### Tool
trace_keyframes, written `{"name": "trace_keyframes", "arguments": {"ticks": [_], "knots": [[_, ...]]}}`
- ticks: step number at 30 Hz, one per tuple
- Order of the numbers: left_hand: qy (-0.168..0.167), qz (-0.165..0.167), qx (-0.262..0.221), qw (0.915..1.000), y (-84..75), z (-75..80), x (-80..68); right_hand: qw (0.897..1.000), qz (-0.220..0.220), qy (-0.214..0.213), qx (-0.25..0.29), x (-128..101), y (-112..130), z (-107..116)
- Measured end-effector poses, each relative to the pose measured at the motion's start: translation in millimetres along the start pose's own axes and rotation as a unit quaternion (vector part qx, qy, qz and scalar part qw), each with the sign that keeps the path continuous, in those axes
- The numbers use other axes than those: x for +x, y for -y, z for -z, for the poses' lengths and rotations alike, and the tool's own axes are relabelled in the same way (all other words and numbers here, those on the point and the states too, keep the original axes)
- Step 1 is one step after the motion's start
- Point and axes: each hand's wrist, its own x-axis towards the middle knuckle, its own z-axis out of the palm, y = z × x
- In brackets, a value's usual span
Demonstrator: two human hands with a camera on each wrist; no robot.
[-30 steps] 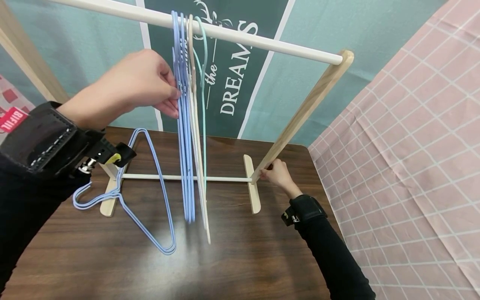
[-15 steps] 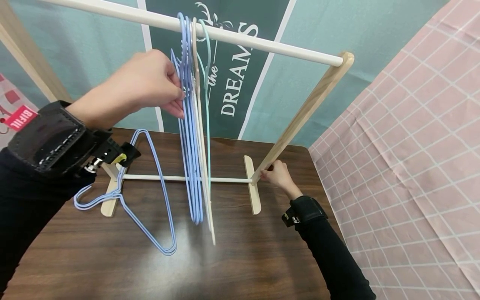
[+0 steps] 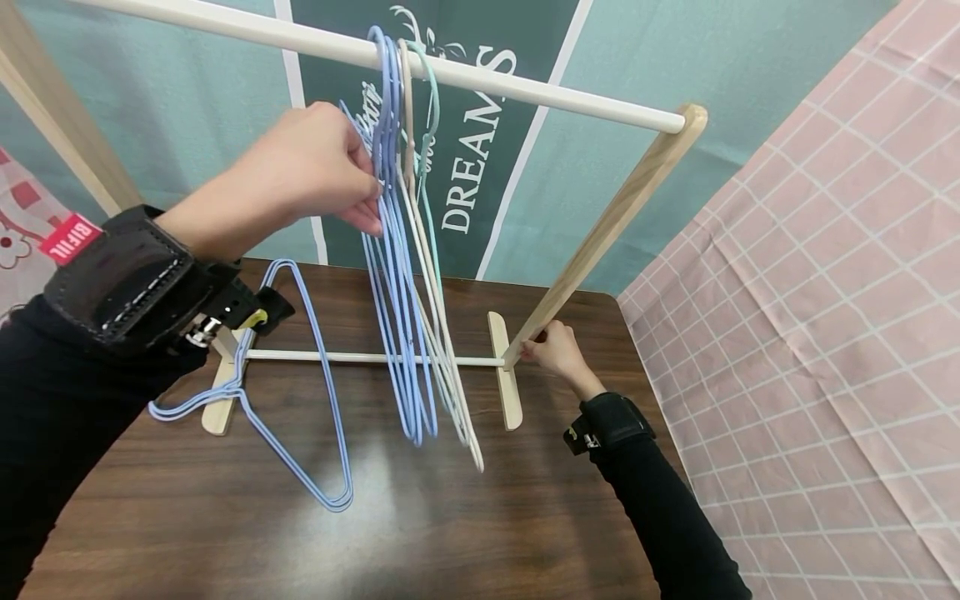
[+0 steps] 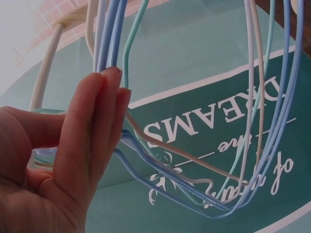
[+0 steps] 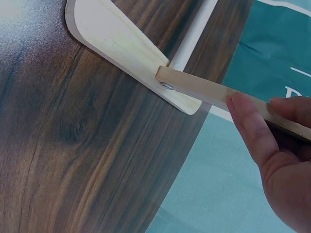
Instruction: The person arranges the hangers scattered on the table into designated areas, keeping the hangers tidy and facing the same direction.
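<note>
Several blue clothes hangers [image 3: 408,333] hang from the white rail [image 3: 315,42] of a rack, beside cream hangers [image 3: 450,350] and a mint green one [image 3: 435,92]. My left hand [image 3: 322,162] pinches the blue hangers just below their hooks; the left wrist view shows its fingers [image 4: 80,126] held together against them. Low on the rack's right side, my right hand [image 3: 555,348] grips the wooden upright [image 3: 607,225] just above its foot [image 3: 507,392]. The right wrist view shows thumb and fingers on either side of that upright [image 5: 204,87].
More blue hangers [image 3: 333,417] lie stacked on the dark wooden table [image 3: 420,533], overlapping the rack's left foot [image 3: 217,414]. A white crossbar [image 3: 360,357] joins the feet. Behind hangs a teal cloth [image 3: 750,67] with lettering; a pink checked cloth [image 3: 847,333] covers the right side.
The left hand and the hanging hangers have moved right along the rail. The hangers' lower ends have swung right and fanned out. The right hand has stayed on the upright.
</note>
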Motion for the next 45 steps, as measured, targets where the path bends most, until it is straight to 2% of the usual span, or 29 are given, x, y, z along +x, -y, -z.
{"name": "trace_keyframes", "arguments": {"ticks": [16,23,33,40,45], "knots": [[0.011,0.016,-0.018,0.9997,10.4,3.1,-3.8,1.0,0.0,0.004,0.009,-1.5,0.9,1.5],[0.005,0.011,0.003,0.9999,12.5,3.9,-6.5,1.0,-0.001,0.004,0.01,-0.9,-0.1,0.7],[0.02,0.017,0.018,0.9995,11.6,2.9,-11.7,1.0,0.003,0.002,0.011,-0.3,-0.3,1.2],[0.017,-0.003,0.024,0.9996,13.0,1.6,-12.0,1.0,0.006,0.007,0.012,0.4,-2.0,1.8],[0.018,0.005,0.033,0.9993,14.0,1.3,-11.9,1.0,0.003,0.007,0.015,-0.2,-0.4,1.3]]}}
